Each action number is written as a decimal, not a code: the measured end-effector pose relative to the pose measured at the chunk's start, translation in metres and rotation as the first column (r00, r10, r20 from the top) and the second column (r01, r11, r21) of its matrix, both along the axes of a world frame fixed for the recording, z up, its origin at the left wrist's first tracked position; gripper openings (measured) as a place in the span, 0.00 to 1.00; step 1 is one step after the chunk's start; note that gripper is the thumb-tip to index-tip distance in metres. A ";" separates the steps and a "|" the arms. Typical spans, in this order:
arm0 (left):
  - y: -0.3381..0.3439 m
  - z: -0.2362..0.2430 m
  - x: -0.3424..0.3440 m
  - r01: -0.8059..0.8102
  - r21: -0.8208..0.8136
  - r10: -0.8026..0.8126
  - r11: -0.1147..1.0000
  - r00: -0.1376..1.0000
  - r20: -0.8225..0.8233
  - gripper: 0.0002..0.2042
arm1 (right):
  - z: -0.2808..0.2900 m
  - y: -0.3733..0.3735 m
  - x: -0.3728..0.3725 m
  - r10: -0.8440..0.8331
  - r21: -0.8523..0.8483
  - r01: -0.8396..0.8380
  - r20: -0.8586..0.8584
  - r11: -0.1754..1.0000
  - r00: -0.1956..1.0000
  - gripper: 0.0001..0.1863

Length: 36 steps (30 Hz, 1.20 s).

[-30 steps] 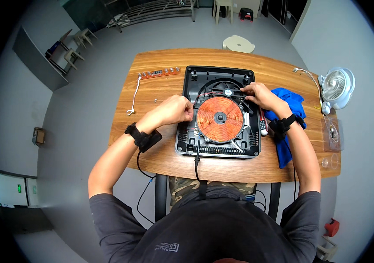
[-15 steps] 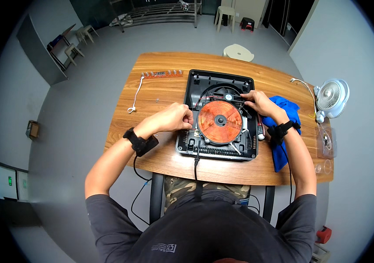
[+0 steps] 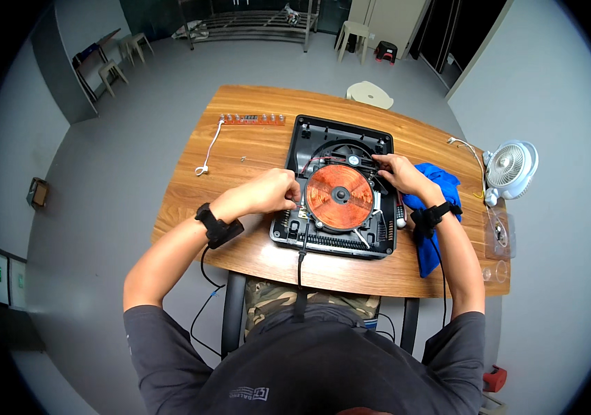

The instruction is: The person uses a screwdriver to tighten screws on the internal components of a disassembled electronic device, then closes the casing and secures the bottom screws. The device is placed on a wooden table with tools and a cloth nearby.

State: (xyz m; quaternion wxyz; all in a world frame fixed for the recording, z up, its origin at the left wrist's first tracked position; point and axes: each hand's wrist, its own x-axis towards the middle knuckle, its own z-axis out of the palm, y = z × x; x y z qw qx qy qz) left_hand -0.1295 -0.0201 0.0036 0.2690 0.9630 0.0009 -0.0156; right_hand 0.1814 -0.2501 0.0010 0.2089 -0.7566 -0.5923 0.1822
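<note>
The opened black housing of an induction cooker (image 3: 297, 135) lies on the wooden table, slightly turned. Inside it sits a round copper coil (image 3: 340, 197) with a dark hub, and behind that a black cooling fan (image 3: 353, 160) with thin red wires. My left hand (image 3: 275, 191) is at the coil's left edge, fingers curled and pressed together; what they pinch, if anything, is hidden. At the fan's right side is my right hand (image 3: 399, 173), its thumb and forefinger apart and the fingertips against the fan's edge. A black power cord (image 3: 301, 266) leaves the housing's near side.
Far left on the table lies a circuit board strip (image 3: 252, 120) with a white cable (image 3: 214, 149). To the right are a blue cloth (image 3: 441, 181), a remote-like handset (image 3: 401, 216), a small white fan (image 3: 510, 166) and a clear plastic box (image 3: 506, 238). A stool (image 3: 369, 94) stands beyond the table.
The view has shifted slightly, so the table and housing sit a little further left and lower. Both hands stay at the same places on the housing; the left fingers have moved slightly.
</note>
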 end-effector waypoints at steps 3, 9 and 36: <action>-0.011 -0.004 0.003 0.014 -0.016 -0.014 1.000 1.000 0.022 0.10 | -0.004 -0.003 0.001 0.010 0.021 -0.010 0.028 1.000 1.000 0.26; -0.014 -0.003 0.007 -0.021 -0.004 0.020 1.000 0.999 -0.040 0.07 | -0.004 -0.006 -0.003 0.031 0.039 -0.034 0.085 0.999 0.996 0.27; -0.006 -0.011 0.017 -0.097 0.015 0.096 0.995 0.994 0.053 0.04 | -0.011 -0.007 0.000 0.041 0.076 -0.046 0.063 0.996 0.997 0.26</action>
